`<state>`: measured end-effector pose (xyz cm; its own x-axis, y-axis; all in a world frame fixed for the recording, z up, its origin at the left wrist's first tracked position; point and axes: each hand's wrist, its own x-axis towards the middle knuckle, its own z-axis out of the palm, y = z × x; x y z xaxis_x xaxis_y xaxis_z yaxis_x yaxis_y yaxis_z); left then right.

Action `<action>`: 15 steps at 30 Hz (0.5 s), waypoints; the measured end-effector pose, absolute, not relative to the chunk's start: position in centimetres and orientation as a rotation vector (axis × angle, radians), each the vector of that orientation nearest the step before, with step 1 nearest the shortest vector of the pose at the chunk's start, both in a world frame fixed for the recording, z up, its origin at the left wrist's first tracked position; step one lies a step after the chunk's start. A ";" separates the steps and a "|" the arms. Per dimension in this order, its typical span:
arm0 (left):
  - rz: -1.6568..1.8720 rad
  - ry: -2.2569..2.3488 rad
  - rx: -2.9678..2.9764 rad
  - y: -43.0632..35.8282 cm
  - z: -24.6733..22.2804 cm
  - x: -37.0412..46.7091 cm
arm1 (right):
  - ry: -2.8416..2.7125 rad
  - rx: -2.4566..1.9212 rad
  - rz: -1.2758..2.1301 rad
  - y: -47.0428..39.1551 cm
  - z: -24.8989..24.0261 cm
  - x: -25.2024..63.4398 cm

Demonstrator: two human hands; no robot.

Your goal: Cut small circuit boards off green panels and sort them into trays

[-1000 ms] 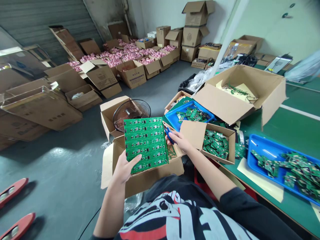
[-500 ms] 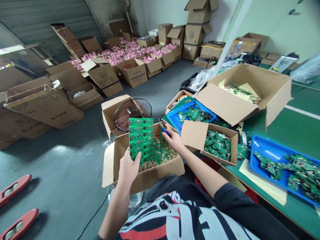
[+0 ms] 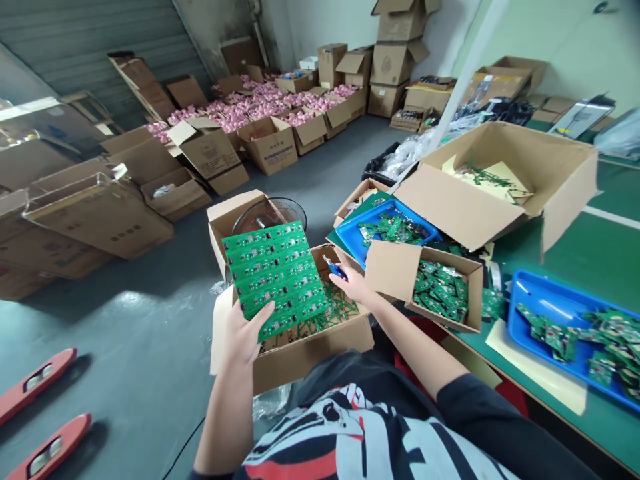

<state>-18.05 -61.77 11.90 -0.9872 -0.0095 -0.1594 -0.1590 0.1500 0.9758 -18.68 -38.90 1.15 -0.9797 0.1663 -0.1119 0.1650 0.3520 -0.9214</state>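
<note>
A green circuit board panel (image 3: 275, 277) with rows of small parts is held by its lower left corner in my left hand (image 3: 250, 327), thumb on its face. To the right of the panel, my right hand (image 3: 353, 283) is closed around blue-handled cutters (image 3: 336, 269), whose tips point up and left, apart from the panel. Both hands are over an open cardboard box (image 3: 313, 347) that holds thin green strips (image 3: 340, 303). The panel hides part of that box.
A round fan (image 3: 273, 212) stands behind the panel. To the right are a small box of green boards (image 3: 440, 290), a blue tray (image 3: 345, 233), another blue tray (image 3: 545, 303) and a large open box (image 3: 565, 170). Pink items fill boxes at the back.
The panel has turned flatter and wider to view and moved left. The thin upright green strip near the cutters is no longer seen there. My right hand is slightly lower.
</note>
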 end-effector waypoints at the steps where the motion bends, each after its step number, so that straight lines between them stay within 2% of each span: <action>1: 2.030 2.192 -0.176 -61.2 12.1 -18.0 | -2.557 -0.325 1.806 -38.2 0.8 -17.8; 4: 2.106 2.021 -0.166 -59.3 12.7 -18.1 | -2.409 -0.392 1.884 -35.8 -0.5 -13.6; 8: 2.019 1.990 -0.201 -56.3 12.8 -18.8 | -2.163 -0.559 1.842 -32.9 -2.7 -5.7; 11: 1.944 1.929 -0.146 -53.2 12.4 -19.5 | -2.026 -0.721 1.624 -31.0 -4.6 0.4; 15: 1.843 1.859 -0.034 -47.8 12.1 -19.4 | -1.897 -1.146 1.160 -27.9 -7.1 7.2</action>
